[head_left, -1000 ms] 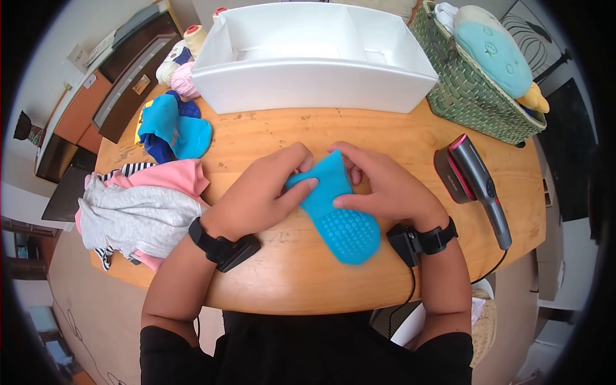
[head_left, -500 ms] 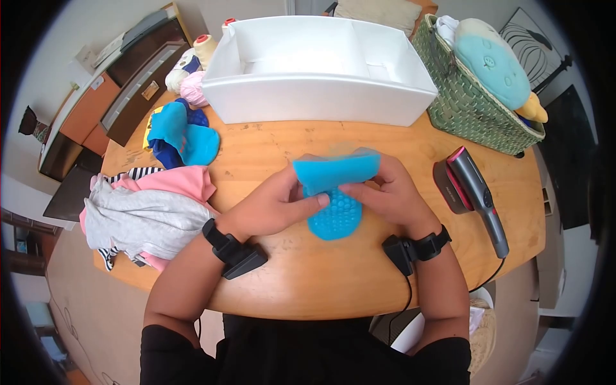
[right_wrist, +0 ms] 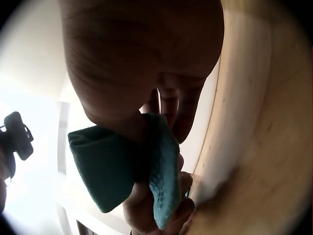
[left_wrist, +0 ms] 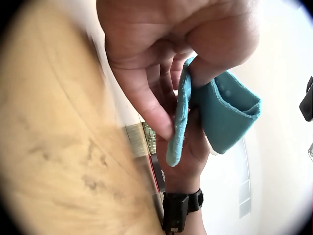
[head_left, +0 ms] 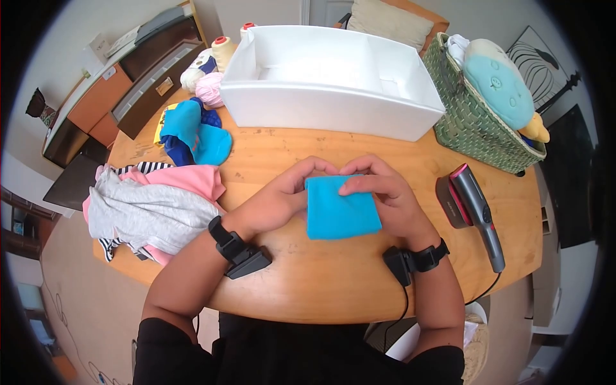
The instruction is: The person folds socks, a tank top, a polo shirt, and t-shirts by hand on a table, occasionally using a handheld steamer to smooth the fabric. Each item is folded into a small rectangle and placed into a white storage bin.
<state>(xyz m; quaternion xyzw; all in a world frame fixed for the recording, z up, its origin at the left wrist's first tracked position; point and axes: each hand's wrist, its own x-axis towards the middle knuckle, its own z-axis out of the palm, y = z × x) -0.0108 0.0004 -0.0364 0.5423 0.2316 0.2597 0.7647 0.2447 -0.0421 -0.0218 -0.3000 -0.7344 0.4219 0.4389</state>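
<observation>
A bright blue grip sock (head_left: 343,215) is held in front of the body above the wooden table, its cuff folded over toward me. My right hand (head_left: 391,196) pinches it from the right, thumb across the upper edge and fingers behind. On the other side my left hand (head_left: 282,199) grips it, the thumb hidden behind the folded cuff in the head view. The left wrist view shows that thumb between the dotted foot part and the open cuff (left_wrist: 230,112). Raised dots show on the foot (right_wrist: 164,181) in the right wrist view.
Behind the hands stands a white divided box (head_left: 333,106). A heap of grey and pink clothes (head_left: 151,208) and more blue socks (head_left: 199,135) lie left. To the right are a handheld steamer (head_left: 475,212) with a cord and a green woven basket (head_left: 481,135) holding a plush toy.
The sock hung with its dotted foot toward me; its cuff has since been folded down over the foot, covering the dots in the head view. Both hands have stayed on it.
</observation>
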